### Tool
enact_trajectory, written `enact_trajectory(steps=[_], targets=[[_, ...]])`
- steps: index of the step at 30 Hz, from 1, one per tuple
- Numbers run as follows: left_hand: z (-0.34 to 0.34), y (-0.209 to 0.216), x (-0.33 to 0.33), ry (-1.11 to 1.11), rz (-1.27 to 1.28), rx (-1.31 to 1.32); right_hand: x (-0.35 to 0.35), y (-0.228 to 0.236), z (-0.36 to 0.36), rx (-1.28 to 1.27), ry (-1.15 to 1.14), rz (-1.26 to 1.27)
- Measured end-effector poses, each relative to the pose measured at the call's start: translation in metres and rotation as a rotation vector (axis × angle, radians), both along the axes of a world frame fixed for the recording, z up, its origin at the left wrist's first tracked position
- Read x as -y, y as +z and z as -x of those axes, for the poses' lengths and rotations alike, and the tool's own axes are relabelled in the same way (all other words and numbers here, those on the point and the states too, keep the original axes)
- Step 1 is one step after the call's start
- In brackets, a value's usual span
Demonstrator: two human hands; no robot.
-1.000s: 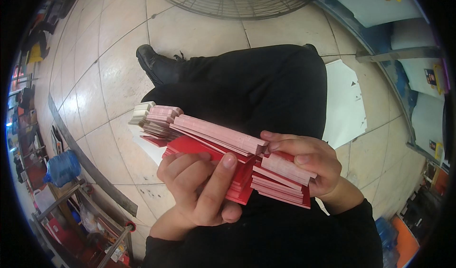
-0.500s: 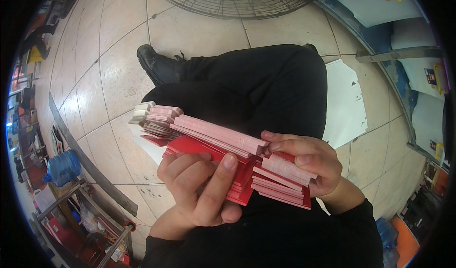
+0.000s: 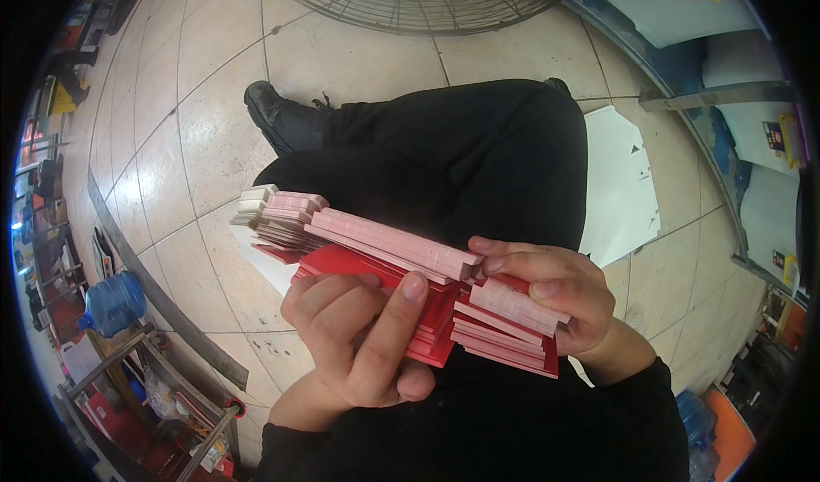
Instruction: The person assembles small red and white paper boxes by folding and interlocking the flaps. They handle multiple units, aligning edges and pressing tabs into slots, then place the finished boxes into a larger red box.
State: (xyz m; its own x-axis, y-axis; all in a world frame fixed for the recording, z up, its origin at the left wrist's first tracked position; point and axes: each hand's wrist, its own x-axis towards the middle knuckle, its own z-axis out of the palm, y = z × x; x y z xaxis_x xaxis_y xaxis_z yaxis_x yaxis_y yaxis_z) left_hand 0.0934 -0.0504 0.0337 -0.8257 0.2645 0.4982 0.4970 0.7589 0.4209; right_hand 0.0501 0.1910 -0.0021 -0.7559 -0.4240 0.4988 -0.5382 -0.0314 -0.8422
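Together, both hands (image 3: pixel 354 337) (image 3: pixel 581 294) hold red cards (image 3: pixel 440 311) between them.

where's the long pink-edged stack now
In the head view, the long pink-edged stack is near centre, above the left hand, left of the right hand.

Soft glare on floor tiles (image 3: pixel 198 144).

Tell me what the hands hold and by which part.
Left hand: larger red card stack, by its near side. Right hand: smaller pink-edged stack, by its right side.
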Motion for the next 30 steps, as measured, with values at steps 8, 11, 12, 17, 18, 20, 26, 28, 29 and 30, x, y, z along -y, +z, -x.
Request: enact_trajectory(steps=[8, 11, 12, 17, 18, 20, 26, 28, 29, 30], targets=[[0.0016, -0.0027, -0.0005, 0.000, 0.002, -0.021, -0.0033, -0.0030, 0.0007, 0.009, 0.015, -0.012], [0.0015, -0.0032, -0.0007, 0.004, -0.001, -0.020, -0.0034, -0.0020, 0.0009, 0.021, 0.020, -0.012], [0.0015, -0.0031, -0.0007, 0.004, -0.004, -0.018, -0.0036, -0.0011, 0.0006, 0.027, 0.023, -0.016], [0.0011, -0.0011, -0.0003, -0.001, -0.014, -0.008, -0.0044, 0.0027, -0.0012, 0.039, 0.019, -0.035], [0.0009, -0.0005, -0.0002, 0.002, -0.010, -0.003, -0.0045, 0.0031, -0.0013, 0.042, 0.018, -0.040], [0.0008, 0.0003, -0.0003, 0.007, -0.002, 0.006, -0.0042, 0.0032, -0.0014, 0.033, 0.013, -0.041], [0.0019, -0.0020, -0.0017, 0.015, -0.040, -0.015, -0.0025, 0.0021, -0.0019, 0.027, 0.005, -0.032], [0.0020, -0.0022, -0.0021, 0.020, -0.033, -0.017, -0.0026, 0.0021, -0.0018, 0.027, 0.006, -0.034], [0.0021, -0.0021, -0.0023, 0.021, -0.030, -0.018, -0.0029, 0.0023, -0.0016, 0.028, 0.009, -0.036], [0.0021, -0.0017, -0.0024, 0.021, -0.032, -0.013, -0.0031, 0.0026, -0.0015, 0.030, 0.011, -0.038]])
